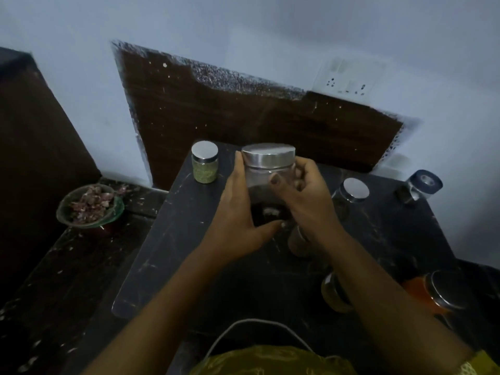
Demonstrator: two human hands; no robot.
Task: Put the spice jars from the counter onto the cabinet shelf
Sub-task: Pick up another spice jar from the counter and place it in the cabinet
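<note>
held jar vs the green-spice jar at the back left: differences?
1. The held jar is gripped by both the left hand and the right hand; the green-spice jar stands untouched on the dark slab.
2. The held jar looks wider than the green-spice jar, though it is also nearer the camera.
3. The held jar shows dark contents low down with clear glass above; the green-spice jar is filled nearly to its lid.

Shared: clear glass, round silver lids, both upright.

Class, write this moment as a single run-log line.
both hands: left hand and right hand grip large jar | green-spice jar upright at counter's back | stage: carrying
</note>
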